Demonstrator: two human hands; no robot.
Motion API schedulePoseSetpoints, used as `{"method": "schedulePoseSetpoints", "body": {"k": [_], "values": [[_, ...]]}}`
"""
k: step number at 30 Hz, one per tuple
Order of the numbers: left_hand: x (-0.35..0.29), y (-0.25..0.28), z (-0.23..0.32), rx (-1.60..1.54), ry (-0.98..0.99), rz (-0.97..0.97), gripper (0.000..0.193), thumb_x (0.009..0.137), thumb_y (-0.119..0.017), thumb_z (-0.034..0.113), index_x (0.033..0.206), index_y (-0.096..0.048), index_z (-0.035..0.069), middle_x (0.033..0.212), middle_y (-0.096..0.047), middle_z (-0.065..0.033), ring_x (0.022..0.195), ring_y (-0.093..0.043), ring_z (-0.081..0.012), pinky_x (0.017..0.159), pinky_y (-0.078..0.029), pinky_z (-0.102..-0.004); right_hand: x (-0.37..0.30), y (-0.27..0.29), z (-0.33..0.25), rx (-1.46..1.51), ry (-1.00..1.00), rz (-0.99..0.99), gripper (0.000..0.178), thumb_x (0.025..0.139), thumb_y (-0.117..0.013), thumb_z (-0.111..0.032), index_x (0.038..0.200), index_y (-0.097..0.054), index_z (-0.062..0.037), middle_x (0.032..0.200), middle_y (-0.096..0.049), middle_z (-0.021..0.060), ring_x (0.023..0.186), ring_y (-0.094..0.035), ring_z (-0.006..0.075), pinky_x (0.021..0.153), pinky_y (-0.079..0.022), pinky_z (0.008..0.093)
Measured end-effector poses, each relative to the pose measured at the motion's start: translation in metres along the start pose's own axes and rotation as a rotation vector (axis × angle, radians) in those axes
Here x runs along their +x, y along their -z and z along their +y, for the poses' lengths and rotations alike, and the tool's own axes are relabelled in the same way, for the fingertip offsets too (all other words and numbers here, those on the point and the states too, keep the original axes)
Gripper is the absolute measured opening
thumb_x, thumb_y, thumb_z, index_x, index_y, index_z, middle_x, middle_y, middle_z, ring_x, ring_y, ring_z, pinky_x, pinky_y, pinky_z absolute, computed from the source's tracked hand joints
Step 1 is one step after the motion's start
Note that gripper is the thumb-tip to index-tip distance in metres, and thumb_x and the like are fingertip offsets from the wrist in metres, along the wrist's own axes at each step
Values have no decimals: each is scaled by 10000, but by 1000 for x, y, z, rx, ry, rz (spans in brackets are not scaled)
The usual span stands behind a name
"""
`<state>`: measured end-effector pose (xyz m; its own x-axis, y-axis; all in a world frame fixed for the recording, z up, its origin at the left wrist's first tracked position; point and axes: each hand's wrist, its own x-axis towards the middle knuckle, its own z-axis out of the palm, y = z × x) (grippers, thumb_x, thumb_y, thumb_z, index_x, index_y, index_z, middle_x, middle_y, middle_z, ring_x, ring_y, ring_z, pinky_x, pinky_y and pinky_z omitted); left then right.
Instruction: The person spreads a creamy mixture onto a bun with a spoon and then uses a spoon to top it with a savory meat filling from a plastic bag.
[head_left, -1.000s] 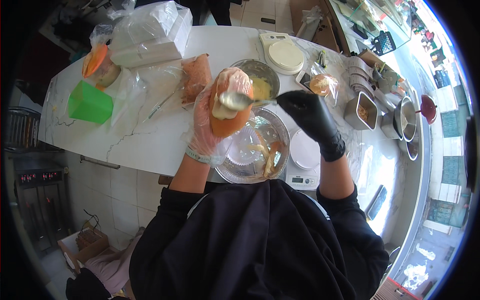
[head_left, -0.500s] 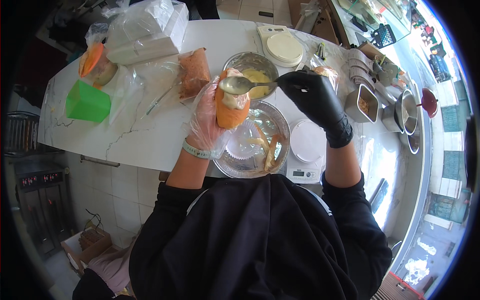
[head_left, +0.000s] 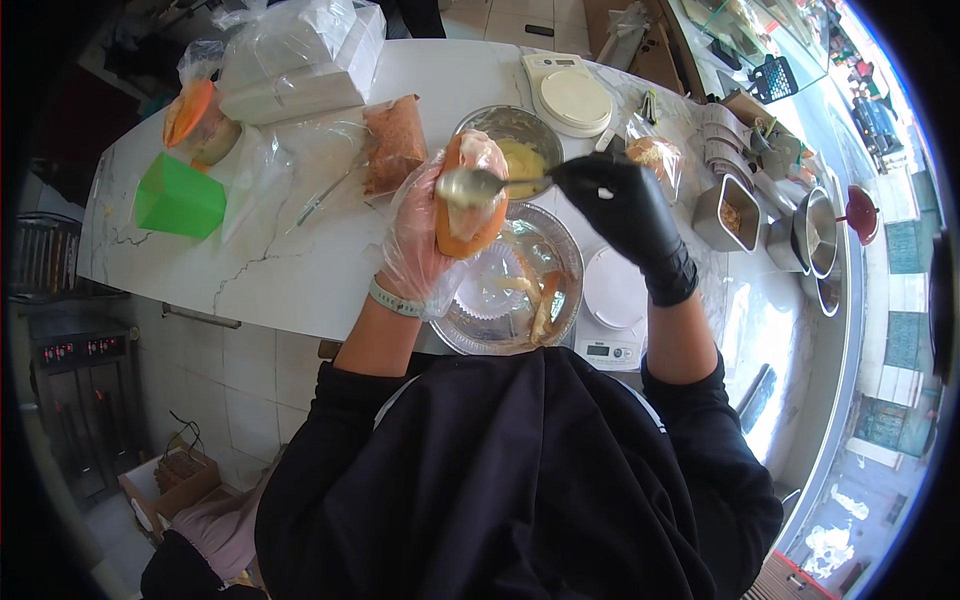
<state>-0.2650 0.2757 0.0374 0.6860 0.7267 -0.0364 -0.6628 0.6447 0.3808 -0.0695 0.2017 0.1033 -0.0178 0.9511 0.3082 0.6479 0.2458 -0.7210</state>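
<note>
Bread roll [head_left: 463, 241] is gripped in left hand [head_left: 414, 228], metal spoon [head_left: 467, 187] clamped in right hand [head_left: 628, 215], mixing bowl [head_left: 505, 122] set on far side.

Operator posture: bilateral grip, mid-frame.
Left forearm [head_left: 374, 340] inclines up and right from the lower left of center; left hand [head_left: 412, 232], clear-gloved, sits near frame center, fingers wrapped in a cupping hold. Right forearm [head_left: 683, 338] stands nearly vertical, right of center; right hand [head_left: 622, 212], black-gloved, tilts toward the upper left, fingers closed together. Torso [head_left: 530, 470], dark-clothed, occupies the lower center.
</note>
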Motion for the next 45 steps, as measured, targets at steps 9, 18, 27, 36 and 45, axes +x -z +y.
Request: {"method": "schedulePoseSetpoints", "body": {"k": [9,18,27,36,45], "values": [[-4,-2,3,-118,32,30,392,915,-380,297,1201,-456,39,1148,-530,-129,1014,-567,-248,814,-505,-430,-4,2,18,16,4,-56,162,791,-606,-123,898,-660,-14,799,-660,120,670,-635,203,655,-491,273],[-1,9,1,-220,6,67,417,909,-383,320,1234,-422,61,1162,-516,-141,1033,-550,-286,796,-503,-475,-19,-7,12,177,-137,-137,174,796,-610,-135,920,-657,-21,824,-648,134,737,-624,200,691,-476,286],[-5,19,-2,-249,-2,-17,433,908,-380,317,1245,-408,46,1229,-462,-159,1147,-455,-307,916,-414,-503,-20,-13,17,163,-131,-80,172,786,-618,-135,916,-662,-31,819,-647,129,738,-617,216,694,-476,292],[-11,47,-1,-297,-79,82,468,919,-376,315,1288,-367,27,1299,-398,-186,1185,-403,-360,975,-352,-501,30,-39,105,-548,81,276,124,785,-535,-99,755,-629,-26,702,-613,145,666,-591,315,619,-461,394],[-16,44,-2,-228,-152,129,427,902,-400,342,1231,-442,73,1220,-492,-113,1125,-487,-272,950,-397,-441,16,-46,119,-269,-167,150,180,796,-536,-168,857,-658,-51,673,-618,142,566,-585,292,569,-462,371]]}}
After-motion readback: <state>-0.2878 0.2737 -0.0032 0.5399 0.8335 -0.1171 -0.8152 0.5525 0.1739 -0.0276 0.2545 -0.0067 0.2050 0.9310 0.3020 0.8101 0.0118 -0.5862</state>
